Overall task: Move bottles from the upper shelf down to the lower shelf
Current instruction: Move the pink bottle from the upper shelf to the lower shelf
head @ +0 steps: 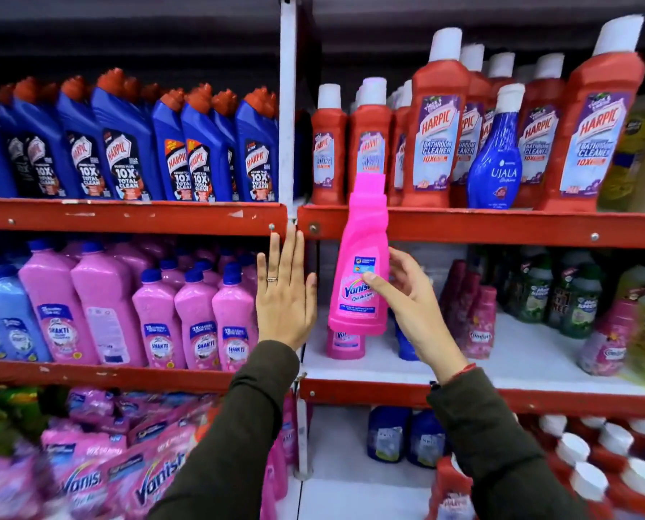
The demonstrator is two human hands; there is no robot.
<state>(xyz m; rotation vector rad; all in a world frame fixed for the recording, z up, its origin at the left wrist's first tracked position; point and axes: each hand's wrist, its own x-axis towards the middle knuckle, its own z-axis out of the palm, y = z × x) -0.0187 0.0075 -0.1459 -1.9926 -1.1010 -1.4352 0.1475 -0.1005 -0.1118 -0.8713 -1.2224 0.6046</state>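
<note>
Two hands in view, both in dark olive sleeves. Right hand (407,294): fingers wrapped around the right side and thumb across the label of a pink Vanish bottle (362,257), gripping it; bottle upright, held in the air in front of the red shelf edge (501,227) that divides the upper shelf from the lower shelf, its pink cap overlapping the red Harpic bottles above and its base hanging over the white lower shelf board (520,354). Left hand (285,294): open, flat, fingers extended upward, a ring on one finger, holding nothing, positioned just beside the white upright post (288,106) and left of the held bottle, not touching it. Upper shelf, right bay: red Harpic bathroom cleaner bottles (437,137) with white caps, several rows deep; one blue Ujala bottle (495,159) standing among them at the front. Upper shelf, left bay: blue Harpic bottles (126,144) with red caps, tilted leftward. Lower shelf, right bay: a second pink Vanish bottle (345,345) standing directly behind and below the held one; a blue item partly hidden behind the right wrist; pink Comfort bottles (478,324) and dark green bottles (561,294) further right. Lower shelf, left bay: pink Shakti bottles (197,317) with blue caps. Bottom tier: Vanish pouches (126,463), blurred.
</note>
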